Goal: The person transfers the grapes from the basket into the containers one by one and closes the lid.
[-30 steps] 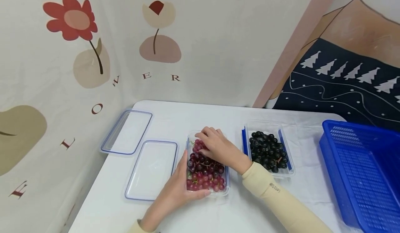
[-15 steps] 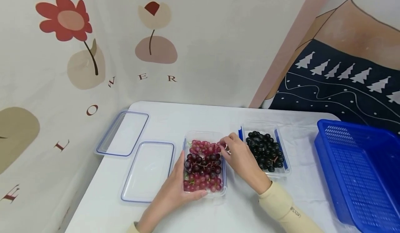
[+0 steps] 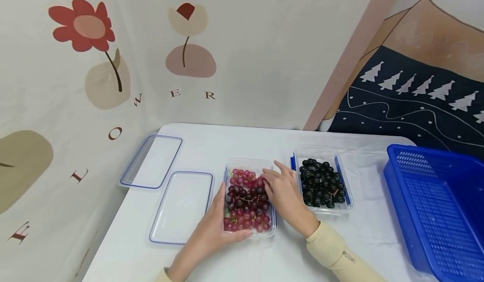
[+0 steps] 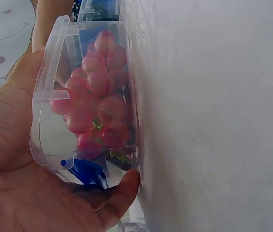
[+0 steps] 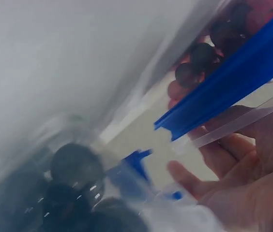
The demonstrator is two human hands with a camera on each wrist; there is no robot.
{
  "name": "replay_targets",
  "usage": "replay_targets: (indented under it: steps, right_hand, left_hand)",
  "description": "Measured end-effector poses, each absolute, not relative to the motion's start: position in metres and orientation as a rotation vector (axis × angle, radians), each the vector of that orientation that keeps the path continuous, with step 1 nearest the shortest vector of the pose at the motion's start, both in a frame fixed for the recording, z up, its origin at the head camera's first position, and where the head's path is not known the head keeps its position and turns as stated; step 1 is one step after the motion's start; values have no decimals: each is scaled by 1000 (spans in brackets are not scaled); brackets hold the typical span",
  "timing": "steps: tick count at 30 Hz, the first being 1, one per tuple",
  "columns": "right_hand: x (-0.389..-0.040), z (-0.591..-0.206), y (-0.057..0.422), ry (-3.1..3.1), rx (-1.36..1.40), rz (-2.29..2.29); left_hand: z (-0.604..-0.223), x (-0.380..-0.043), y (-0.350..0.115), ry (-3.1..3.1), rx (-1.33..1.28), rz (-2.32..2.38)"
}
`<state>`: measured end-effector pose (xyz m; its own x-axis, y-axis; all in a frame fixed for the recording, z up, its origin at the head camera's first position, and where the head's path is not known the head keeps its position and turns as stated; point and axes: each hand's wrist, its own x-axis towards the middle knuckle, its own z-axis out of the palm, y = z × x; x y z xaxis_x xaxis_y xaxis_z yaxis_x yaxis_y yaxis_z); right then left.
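A clear container [image 3: 249, 163] with blue side flaps holds rows of red and dark purple grapes [image 3: 247, 196]. My left hand [image 3: 211, 221] grips its near left corner, fingers along the left wall and thumb across the front. In the left wrist view, pink-red grapes [image 4: 95, 96] show through the wall beside that hand. My right hand [image 3: 285, 189] reaches over the right rim, fingertips at the grapes on that side; one finger [image 5: 187, 179] sticks out, apart from the others. Close to its right stands a second clear container [image 3: 349, 200] of black grapes [image 3: 323, 183].
Two clear lids with blue seals lie at the left: the nearer lid [image 3: 183, 206] flat on the white table [image 3: 234, 143], the farther lid [image 3: 153, 160] overhanging the left edge. A blue plastic basket [image 3: 401, 206] stands at the right. A printed curtain [image 3: 257, 63] hangs behind.
My right hand went from the back grapes to the container's right rim, then slightly left and in over the grapes. My left hand keeps its place on the corner.
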<state>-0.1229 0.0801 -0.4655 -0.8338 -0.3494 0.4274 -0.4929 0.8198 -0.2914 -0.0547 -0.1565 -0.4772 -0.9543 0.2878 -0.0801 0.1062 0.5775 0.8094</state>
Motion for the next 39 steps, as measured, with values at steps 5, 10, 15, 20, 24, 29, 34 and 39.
replay_targets:
  steps: [5,10,15,20,24,29,34,39]
  right_hand:
    - [-110,-467,73,-2869,635,758]
    - [-91,-470,76,-3023,552,948]
    - [-78,-468,84,-3088,587,968]
    - [-69,-464,94,-3149,671,959]
    - [-64,-463,100,-3173,652,1013]
    - [-60,-466,103,-3190,616,1089]
    - [-57,-467,106,-3173,597,1143]
    - [-54,-469,107,-3138,625,1206]
  left_hand:
    - [-476,-53,-157,2605,322,1311]
    - [-472,-48,-161,2683,365,1249]
    - [-464,-44,-182,2835,366,1115]
    - [-461,-44,-219,2950,279,1030]
    - [-464,-40,-251,3017,158,976]
    - [-475,-38,-280,3034,52,849]
    - [-484,-41,-296,3018,70,754]
    - [-489,-48,-310,3139,180,772]
